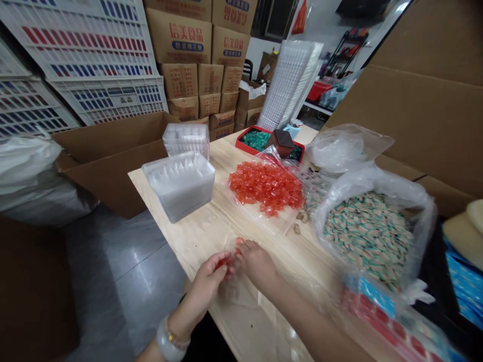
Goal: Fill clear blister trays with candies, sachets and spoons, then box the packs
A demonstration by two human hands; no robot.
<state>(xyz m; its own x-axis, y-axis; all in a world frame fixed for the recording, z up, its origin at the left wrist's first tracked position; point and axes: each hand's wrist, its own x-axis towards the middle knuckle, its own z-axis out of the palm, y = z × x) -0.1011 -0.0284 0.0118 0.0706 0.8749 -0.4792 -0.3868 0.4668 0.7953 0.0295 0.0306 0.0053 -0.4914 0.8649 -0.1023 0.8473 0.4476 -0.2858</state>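
Note:
My left hand (211, 275) is closed around small translucent orange-red pieces (224, 262) low over the near side of the wooden table. Fingertips together, my right hand (255, 259) pinches one more such piece, just right of the left hand and close to it. Beneath both hands lies something clear like a plastic tray, its shape hard to make out. Beyond them a heap of the same orange-red pieces (266, 186) rests on a clear plastic sheet (273, 221).
Stacked clear plastic trays (188, 193) stand at the table's left edge. A red-rimmed tray (245, 146) of green pieces holds a dark brown box (282, 143). To the right sits a clear bag of small green-and-beige packets (370, 231). An open carton (109, 146) is on the left.

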